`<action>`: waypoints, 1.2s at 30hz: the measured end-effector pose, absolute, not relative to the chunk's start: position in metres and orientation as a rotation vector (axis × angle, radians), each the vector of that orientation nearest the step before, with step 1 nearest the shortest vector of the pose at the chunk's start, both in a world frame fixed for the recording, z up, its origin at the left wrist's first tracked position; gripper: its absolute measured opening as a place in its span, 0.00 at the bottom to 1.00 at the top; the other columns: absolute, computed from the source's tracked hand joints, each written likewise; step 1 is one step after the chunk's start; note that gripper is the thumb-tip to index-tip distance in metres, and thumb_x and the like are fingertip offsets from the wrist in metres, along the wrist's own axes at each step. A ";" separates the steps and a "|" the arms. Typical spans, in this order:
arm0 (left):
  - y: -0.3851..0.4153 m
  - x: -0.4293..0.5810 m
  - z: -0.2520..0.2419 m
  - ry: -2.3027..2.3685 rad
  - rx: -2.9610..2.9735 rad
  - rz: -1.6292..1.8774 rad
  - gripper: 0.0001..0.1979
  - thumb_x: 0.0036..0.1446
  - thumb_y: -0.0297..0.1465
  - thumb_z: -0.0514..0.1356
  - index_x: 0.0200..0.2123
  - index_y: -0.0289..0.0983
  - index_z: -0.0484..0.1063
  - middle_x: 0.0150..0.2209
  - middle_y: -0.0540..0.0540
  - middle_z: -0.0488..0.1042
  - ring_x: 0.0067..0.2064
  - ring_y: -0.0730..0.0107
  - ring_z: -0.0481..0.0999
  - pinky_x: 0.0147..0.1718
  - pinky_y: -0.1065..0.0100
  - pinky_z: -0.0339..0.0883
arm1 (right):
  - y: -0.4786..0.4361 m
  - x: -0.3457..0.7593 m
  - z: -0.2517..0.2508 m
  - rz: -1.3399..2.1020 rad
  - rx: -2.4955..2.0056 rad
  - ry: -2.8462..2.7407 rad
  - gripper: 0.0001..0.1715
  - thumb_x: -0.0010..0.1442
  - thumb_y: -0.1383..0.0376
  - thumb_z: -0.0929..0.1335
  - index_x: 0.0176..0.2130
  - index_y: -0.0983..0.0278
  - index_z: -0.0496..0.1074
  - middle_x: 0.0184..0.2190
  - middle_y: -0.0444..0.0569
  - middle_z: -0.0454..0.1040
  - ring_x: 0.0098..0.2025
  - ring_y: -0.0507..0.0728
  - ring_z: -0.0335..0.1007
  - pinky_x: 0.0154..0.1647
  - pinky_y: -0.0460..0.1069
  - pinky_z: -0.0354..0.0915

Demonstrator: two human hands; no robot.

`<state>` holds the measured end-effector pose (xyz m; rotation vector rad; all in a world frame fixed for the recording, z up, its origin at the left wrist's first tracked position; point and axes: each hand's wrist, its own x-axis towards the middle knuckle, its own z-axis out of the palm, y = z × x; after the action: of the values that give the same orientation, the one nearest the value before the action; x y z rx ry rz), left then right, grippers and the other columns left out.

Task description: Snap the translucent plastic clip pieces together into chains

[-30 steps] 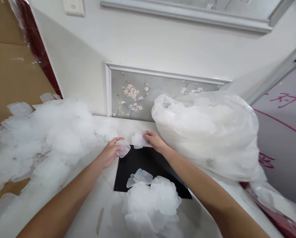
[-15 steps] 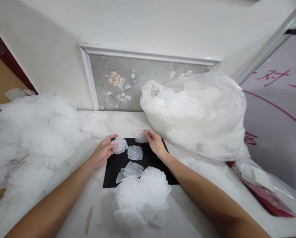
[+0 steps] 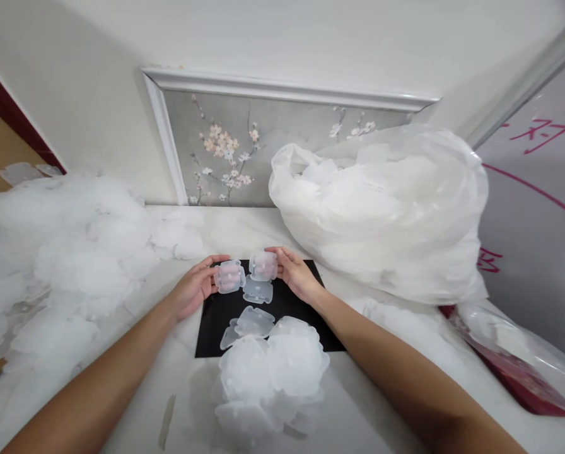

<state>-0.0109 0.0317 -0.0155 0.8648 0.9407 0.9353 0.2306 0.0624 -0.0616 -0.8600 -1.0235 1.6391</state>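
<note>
My left hand (image 3: 195,287) grips a translucent plastic piece (image 3: 230,276) with notched edges; fingers show pinkish through it. A similar translucent piece (image 3: 263,266) is pinched in my right hand (image 3: 296,273), with fingers behind it. Both are held above the far part of a black mat (image 3: 306,321). Just below them, another clear piece (image 3: 258,291) lies flat on the mat. Nearer to me, loose pieces (image 3: 254,322) overlap beside a heap of whitish pieces (image 3: 273,372) that covers the mat's front edge.
A large pile of translucent pieces (image 3: 74,246) spreads over the left side. At the back right stands a full white plastic bag (image 3: 381,214). A red item in clear wrap (image 3: 523,372) lies at right, below a whiteboard (image 3: 538,208). A framed floral panel (image 3: 226,151) is on the wall behind.
My right hand has turned its piece to face me and brought it left, closer to the left hand's piece. The left hand's piece has turned slightly. The view has shifted a little.
</note>
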 end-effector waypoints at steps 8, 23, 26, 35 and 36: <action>0.031 -0.019 -0.020 0.874 1.006 0.820 0.33 0.43 0.20 0.64 0.54 0.40 0.67 0.49 0.43 0.79 0.49 0.61 0.78 0.48 0.64 0.67 | 0.060 0.232 -0.061 1.640 -0.848 -1.121 0.32 0.53 0.39 0.69 0.47 0.59 0.69 0.31 0.47 0.78 0.35 0.58 0.77 0.43 0.55 0.70; 0.028 -0.018 -0.018 0.840 1.177 0.794 0.32 0.49 0.24 0.67 0.57 0.42 0.64 0.51 0.42 0.77 0.52 0.63 0.75 0.52 0.64 0.64 | 0.053 0.238 -0.050 1.658 -0.628 -1.594 0.40 0.39 0.77 0.63 0.53 0.56 0.64 0.52 0.46 0.74 0.52 0.58 0.71 0.54 0.55 0.64; 0.027 -0.017 -0.017 0.843 1.170 0.806 0.33 0.48 0.23 0.67 0.58 0.42 0.64 0.50 0.42 0.77 0.50 0.62 0.76 0.50 0.65 0.65 | 0.052 0.238 -0.050 1.615 -0.620 -1.636 0.41 0.39 0.77 0.62 0.53 0.56 0.64 0.51 0.46 0.74 0.53 0.58 0.71 0.56 0.56 0.63; 0.029 -0.018 -0.021 0.858 1.200 0.806 0.36 0.47 0.22 0.66 0.59 0.43 0.62 0.51 0.43 0.76 0.51 0.63 0.76 0.50 0.66 0.65 | 0.055 0.237 -0.054 1.580 -0.651 -1.598 0.34 0.48 0.73 0.69 0.54 0.56 0.62 0.50 0.48 0.75 0.50 0.57 0.73 0.51 0.53 0.67; 0.029 -0.018 -0.021 0.857 1.199 0.804 0.36 0.47 0.21 0.66 0.59 0.43 0.63 0.51 0.43 0.77 0.51 0.63 0.76 0.50 0.67 0.65 | 0.055 0.237 -0.055 1.574 -0.654 -1.599 0.33 0.49 0.72 0.69 0.54 0.56 0.62 0.50 0.48 0.75 0.50 0.56 0.74 0.51 0.53 0.67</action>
<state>-0.0184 0.0287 -0.0205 1.1995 0.8568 0.8041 0.2367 0.0546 -0.0546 -0.6544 -1.5986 1.5745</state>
